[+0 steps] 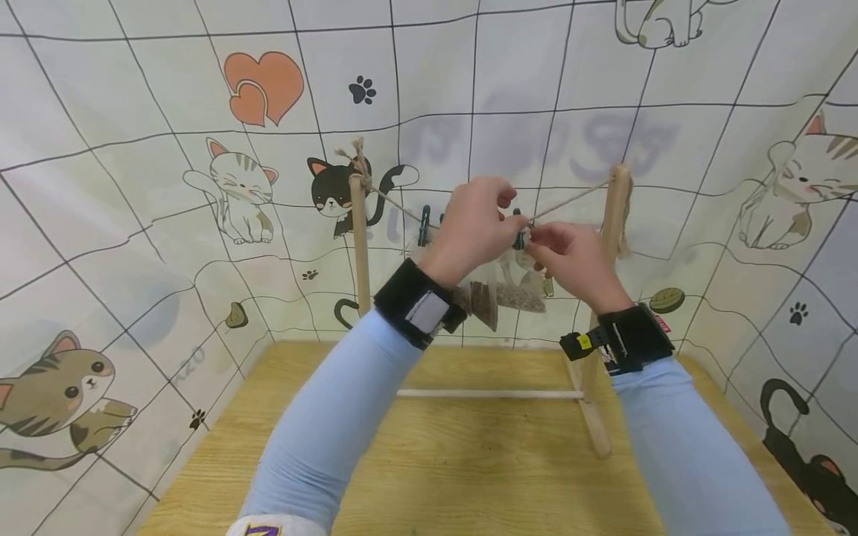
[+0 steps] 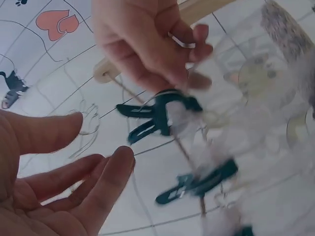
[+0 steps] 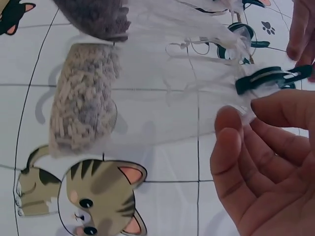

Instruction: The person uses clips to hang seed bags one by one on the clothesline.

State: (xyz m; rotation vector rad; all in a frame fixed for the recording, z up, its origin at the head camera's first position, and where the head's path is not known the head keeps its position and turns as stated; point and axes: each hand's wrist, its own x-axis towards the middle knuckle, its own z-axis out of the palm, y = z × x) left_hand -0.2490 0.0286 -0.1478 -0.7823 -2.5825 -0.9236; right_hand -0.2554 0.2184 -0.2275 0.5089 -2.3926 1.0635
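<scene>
Dark teal clips (image 2: pixel 197 184) hold translucent drawstring bags on a twine line (image 1: pixel 570 199). My right hand (image 1: pixel 573 260) pinches the upper edge of the rightmost bag (image 3: pixel 152 118), which has pale chopped bits in its lower end. Right beside those fingertips, a teal clip (image 3: pixel 261 78) sits on the bag's top at the line. My left hand (image 2: pixel 64 177) is just to the left of this clip, thumb and fingers apart with nothing between them. In the head view the left hand (image 1: pixel 472 227) hides part of the line and some bags.
The twine runs between two wooden posts (image 1: pixel 359 238), joined low down by a pale crossbar (image 1: pixel 489 394). The right post's foot (image 1: pixel 595 432) rests on a wood-grain table (image 1: pixel 462 469). Behind hangs a cat-print grid cloth (image 1: pixel 436 74). Another bag with dark filling (image 1: pixel 484 301) hangs alongside.
</scene>
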